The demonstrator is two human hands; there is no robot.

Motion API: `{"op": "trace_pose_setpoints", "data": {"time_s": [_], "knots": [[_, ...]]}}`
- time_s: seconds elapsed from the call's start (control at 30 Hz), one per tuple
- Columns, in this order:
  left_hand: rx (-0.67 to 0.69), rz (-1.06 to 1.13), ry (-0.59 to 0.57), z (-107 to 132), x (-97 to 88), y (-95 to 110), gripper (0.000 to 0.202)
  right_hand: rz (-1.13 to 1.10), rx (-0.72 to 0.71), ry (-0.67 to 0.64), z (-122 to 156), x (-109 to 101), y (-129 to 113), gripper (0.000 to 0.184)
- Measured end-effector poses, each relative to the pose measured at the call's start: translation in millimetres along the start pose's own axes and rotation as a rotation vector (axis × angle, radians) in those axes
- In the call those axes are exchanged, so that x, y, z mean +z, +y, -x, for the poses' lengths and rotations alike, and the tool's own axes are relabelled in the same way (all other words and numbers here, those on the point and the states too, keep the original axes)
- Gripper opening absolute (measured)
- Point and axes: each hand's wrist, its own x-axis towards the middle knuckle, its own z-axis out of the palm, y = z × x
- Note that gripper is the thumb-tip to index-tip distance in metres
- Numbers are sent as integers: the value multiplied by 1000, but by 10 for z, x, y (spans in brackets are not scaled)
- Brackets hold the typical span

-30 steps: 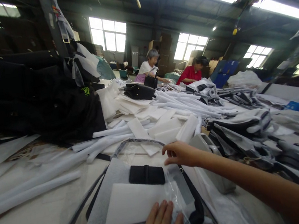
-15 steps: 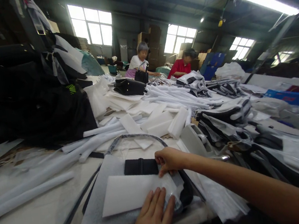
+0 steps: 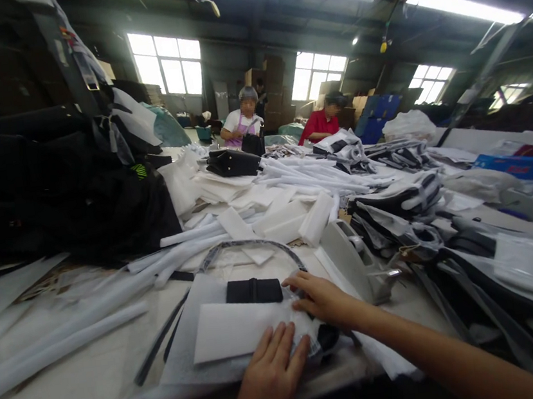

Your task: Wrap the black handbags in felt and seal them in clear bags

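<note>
A handbag wrapped in white sheeting and clear plastic lies flat before me, its plastic-wrapped handle (image 3: 247,244) arching away from me. On top is a white foam sheet (image 3: 234,330). My left hand (image 3: 272,370) rests flat across the sheet's right part, fingers stretched out. Just beyond the sheet lies a black flap or strap piece (image 3: 254,291) with a narrow band over its middle. My right hand (image 3: 321,297) is at that piece's right end, over crinkled plastic, with thumb and forefinger apart. Dark straps (image 3: 160,342) stick out on the bag's left side.
A grey tape dispenser (image 3: 351,257) stands right of the bag. White foam strips (image 3: 292,212) and white tubes (image 3: 177,259) are heaped beyond. Black bags pile up at left (image 3: 52,193) and wrapped ones at right (image 3: 397,199). Two people work across the table.
My right thumb and forefinger have come off the black piece's right end and spread. My left hand stays on the foam sheet. The view has shifted slightly.
</note>
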Motion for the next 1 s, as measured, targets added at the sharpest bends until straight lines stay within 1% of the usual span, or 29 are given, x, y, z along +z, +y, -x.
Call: {"op": "trace_pose_setpoints", "data": {"time_s": [0.07, 0.13, 0.2, 0.27, 0.3, 0.33, 0.37, 0.4, 0.43, 0.47, 0.5, 0.57, 0.67, 0.77, 0.87, 0.93, 1.0], "knots": [[9, -2, 3, 6, 10, -8, 37, -9, 7, 72, -27, -25, 2, 36], [14, -5, -2, 15, 17, -18, 38, -11, 15, 137, 10, -93, -46, 32], [17, -4, 6, 26, 31, -21, 38, -12, 7, 201, 158, -138, -135, 30], [3, 2, 18, 38, 59, -11, 36, 9, -53, 236, 407, -88, -219, 31], [-8, 9, 31, 43, 77, -3, 35, 26, -104, 229, 549, -17, -237, 35], [-22, 18, 50, 46, 96, 8, 35, 107, -202, 213, 686, 79, -232, 44], [-35, 28, 74, 46, 112, 18, 35, 202, -301, 225, 806, 194, -202, 60], [-43, 37, 92, 43, 122, 26, 35, 299, -362, 258, 900, 317, -150, 73], [-41, 44, 103, 36, 123, 30, 35, 387, -402, 303, 962, 435, -82, 79], [-32, 47, 105, 26, 111, 30, 36, 454, -441, 347, 992, 540, -7, 81], [-17, 47, 92, 15, 84, 22, 36, 506, -471, 386, 994, 625, 65, 78], [22, 55, 38, -2, -17, -19, 37, 571, -526, 444, 949, 722, 176, 68], [80, 32, -41, 42, -257, -175, 39, 613, -558, 493, 880, 731, 222, 58], [137, -112, -124, 201, -532, -434, 43, 602, -572, 522, 868, 673, 171, 56], [140, -231, -233, 402, -757, -687, 52, 583, -626, 535, 847, 586, 120, 52], [120, -255, -286, 491, -843, -796, 58, 579, -660, 518, 800, 510, 118, 49], [95, -233, -303, 516, -873, -854, 61, 572, -694, 496, 730, 424, 147, 49]]}}
